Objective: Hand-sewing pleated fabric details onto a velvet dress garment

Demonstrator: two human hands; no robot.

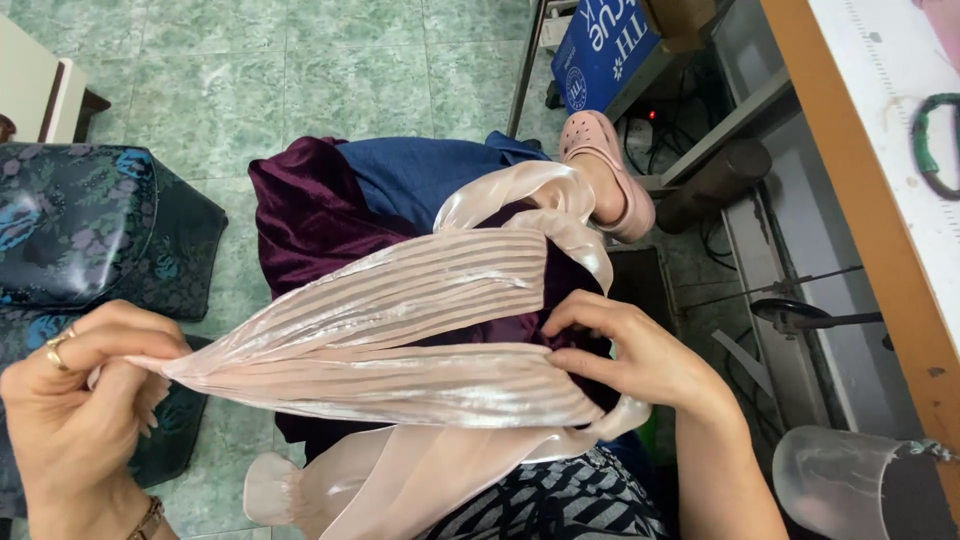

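Left hand (80,395) sits low at the left edge of the frame, wrist bent, fingers curled in tight, pinching the gathered end of a pale pink pleated fabric (400,330) between thumb and fingertips. A gold ring (58,350) shows on one finger, a bracelet (148,518) at the wrist near the bottom edge.

Right hand (635,355) comes in from the lower right, forearm angled up toward the centre, fingers hooked over and gripping the fabric's other end, thumb tucked beneath. So the fabric is stretched across the middle of the frame between the two hands, its shiny ribs running left to right, with a sheer loop rising above it and sheer tails hanging toward the bottom centre.

Behind it, centre frame, lie a dark purple velvet cloth (310,215) and a blue cloth (420,175). A foot in a pink clog (610,170) rests at upper centre-right. A floral cushion (85,225) lies at the left on the green tiled floor (300,70). A wood-edged table (870,200) runs down the right side, with a clear plastic cup (835,480) at lower right.
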